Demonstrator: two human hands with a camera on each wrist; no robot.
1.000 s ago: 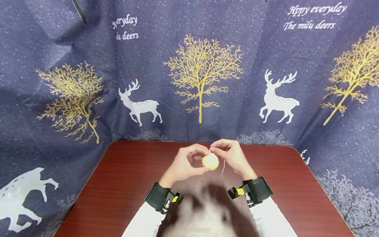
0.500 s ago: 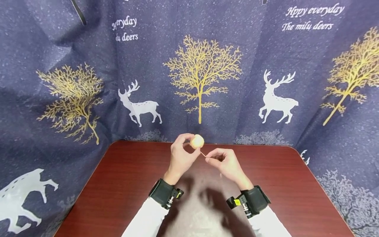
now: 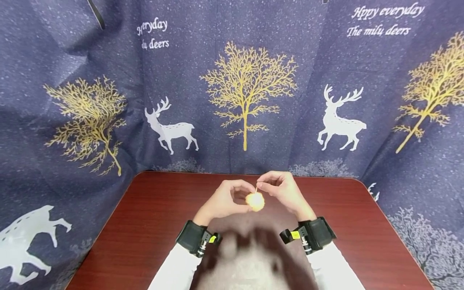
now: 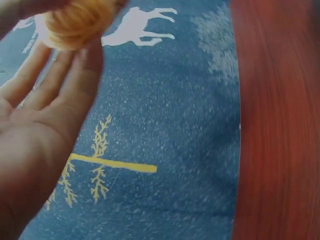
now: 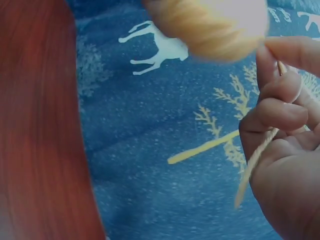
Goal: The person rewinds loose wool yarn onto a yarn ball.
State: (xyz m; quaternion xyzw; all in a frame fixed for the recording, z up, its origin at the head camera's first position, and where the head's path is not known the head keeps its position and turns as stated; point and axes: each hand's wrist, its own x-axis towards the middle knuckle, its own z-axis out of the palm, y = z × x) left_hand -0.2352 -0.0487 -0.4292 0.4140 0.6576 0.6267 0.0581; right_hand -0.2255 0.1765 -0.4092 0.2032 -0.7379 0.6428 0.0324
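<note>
A small ball of yellow-orange yarn [image 3: 255, 201] is held up above the table between the thumb and fingers of my left hand [image 3: 221, 202]. Its wound strands show in the left wrist view, where the ball of yarn [image 4: 77, 22] sits at the fingertips. Just right of it, my right hand [image 3: 286, 192] pinches the strand that runs from the ball's top. In the right wrist view the loose yarn end [image 5: 252, 165] hangs down past the curled fingers [image 5: 280, 112]. Strong light washes out part of the ball.
A reddish-brown wooden table [image 3: 152, 217] lies under both hands, with a pale lit patch and shadows at its front middle. Behind and beside it hangs a dark blue curtain [image 3: 268, 161] printed with deer and trees.
The ball went up and left, then came back down and right. My right hand dipped while the strand stretched between the hands, then rose again to the ball's top.
</note>
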